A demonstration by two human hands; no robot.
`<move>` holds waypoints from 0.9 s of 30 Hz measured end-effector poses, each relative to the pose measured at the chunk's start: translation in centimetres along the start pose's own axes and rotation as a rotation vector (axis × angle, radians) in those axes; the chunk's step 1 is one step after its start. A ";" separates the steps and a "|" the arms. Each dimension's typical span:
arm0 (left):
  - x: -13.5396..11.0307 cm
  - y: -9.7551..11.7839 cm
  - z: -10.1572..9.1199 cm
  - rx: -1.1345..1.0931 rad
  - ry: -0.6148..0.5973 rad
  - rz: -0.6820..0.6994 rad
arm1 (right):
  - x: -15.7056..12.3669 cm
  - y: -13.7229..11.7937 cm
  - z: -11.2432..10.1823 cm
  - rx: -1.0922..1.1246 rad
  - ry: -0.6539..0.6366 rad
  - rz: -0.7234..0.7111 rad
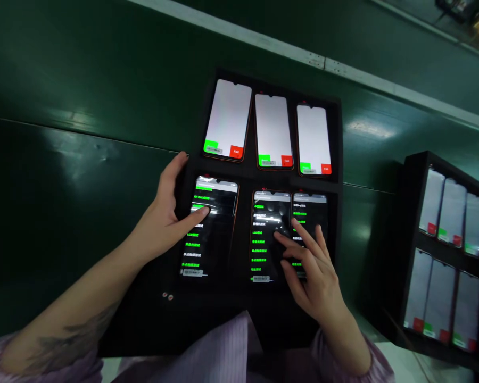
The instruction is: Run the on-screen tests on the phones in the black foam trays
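Note:
A black tray before me holds two rows of lit smartphones. Along its left edge rests my left hand, thumb stretched over the screen of the lower left phone; its other fingers are partly hidden beside the tray. My right hand has its fingers spread, with the index fingertip at the screen of the lower middle phone. Part of the lower right phone is hidden beneath that hand. These lower screens show green and white text lists on black. Neither hand holds a phone.
Three upper phones, left, middle and right, show white screens with green and red boxes. At the right, a second black tray carries several lit phones. Both trays lie by a dark green surface crossed by a pale strip.

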State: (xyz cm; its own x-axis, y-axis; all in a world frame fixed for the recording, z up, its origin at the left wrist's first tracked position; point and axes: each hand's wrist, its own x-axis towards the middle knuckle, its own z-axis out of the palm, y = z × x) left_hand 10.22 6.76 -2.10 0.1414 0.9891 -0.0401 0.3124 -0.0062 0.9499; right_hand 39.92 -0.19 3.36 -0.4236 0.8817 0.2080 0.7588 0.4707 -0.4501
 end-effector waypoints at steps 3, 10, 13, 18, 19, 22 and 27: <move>-0.1 -0.1 -0.4 -0.056 -0.027 0.000 | -0.2 -0.1 -0.1 0.030 0.043 -0.061; -0.6 0.0 -2.0 -0.139 -0.135 -0.082 | -0.6 0.1 -0.1 0.062 0.096 -0.149; -0.9 0.2 -3.1 -0.103 -0.223 -0.116 | -0.7 0.3 0.0 0.063 0.110 -0.149; -1.5 0.3 -4.6 0.050 -0.395 -0.102 | -0.5 0.4 0.1 0.085 0.135 -0.165; -1.6 0.2 -4.7 0.092 -0.424 -0.082 | -0.4 0.3 0.0 0.083 0.137 -0.168; -2.0 0.1 -4.7 0.192 -0.472 -0.016 | -0.4 0.0 0.0 0.064 0.158 -0.173; -2.5 0.2 -4.1 0.325 -0.433 0.035 | -1.4 -0.1 0.1 0.136 0.398 -0.022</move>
State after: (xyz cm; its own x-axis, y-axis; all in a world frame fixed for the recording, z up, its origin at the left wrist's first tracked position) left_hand 6.04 4.91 -0.54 0.5099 0.8368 -0.1997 0.5652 -0.1509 0.8110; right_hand 40.46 -1.49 3.02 -0.1942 0.8278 0.5263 0.6680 0.5045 -0.5471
